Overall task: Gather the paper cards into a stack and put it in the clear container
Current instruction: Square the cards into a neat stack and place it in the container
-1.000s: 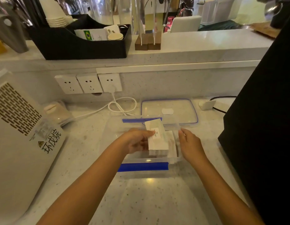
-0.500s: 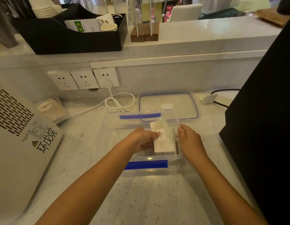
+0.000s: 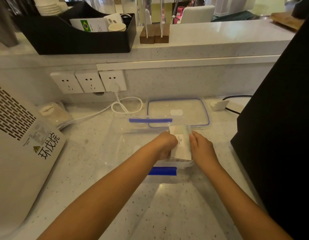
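A stack of white paper cards (image 3: 181, 146) with small black print on the top card sits inside the clear container (image 3: 119, 144), at its right end. The container has blue latches on its far and near sides. My left hand (image 3: 165, 144) grips the stack's left edge from inside the container. My right hand (image 3: 201, 149) presses flat against the stack's right edge, fingers together. The lower cards are hidden under the top one.
The container's clear lid (image 3: 178, 112) with a blue rim lies just behind it. A white appliance (image 3: 20, 153) stands at the left, a black machine (image 3: 280, 118) at the right. A white cable (image 3: 126, 105) runs from the wall sockets (image 3: 88, 82).
The stack has dropped from tilted up in my left hand to lying lower in the container's right end. My right hand has closed in against its right edge.
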